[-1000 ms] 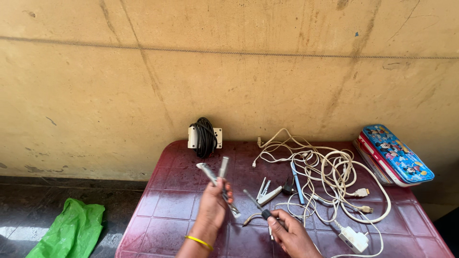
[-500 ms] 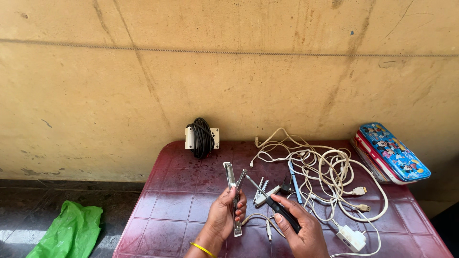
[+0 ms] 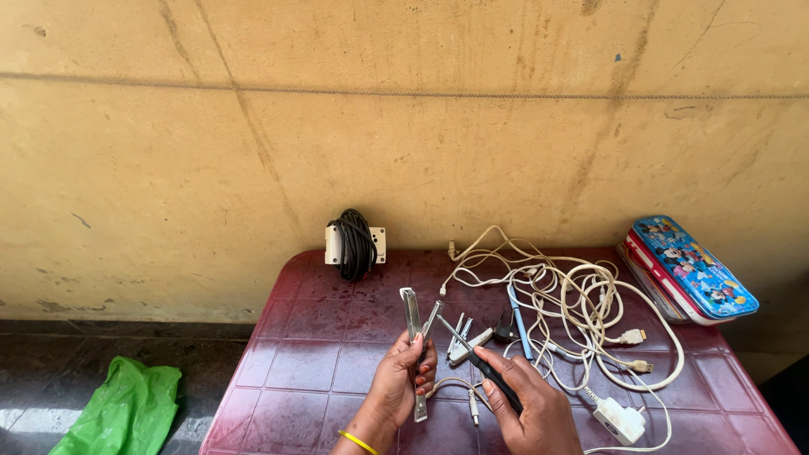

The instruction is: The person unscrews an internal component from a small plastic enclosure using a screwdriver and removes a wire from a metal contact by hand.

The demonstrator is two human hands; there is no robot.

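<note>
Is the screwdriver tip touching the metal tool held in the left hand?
Touching. Head view: the screwdriver in the right hand meets the metal tool gripped by the left hand.

Both forearms run off the bottom edge, and the right hand (image 3: 527,404) is cut there at the wrist. The left hand (image 3: 400,383) covers the middle of the metal tool (image 3: 415,337) it grips, so how its two arms join cannot be told. The right hand's fingers hide most of the screwdriver (image 3: 480,364) handle. Right of that hand, the white cables (image 3: 581,307) tangle so that single leads cannot be followed. Farther right, the pencil case (image 3: 687,270) hides the surface (image 3: 295,362) corner, whose near edge is cut off. The green bag (image 3: 122,413), left of the left hand, is cropped below.
</note>
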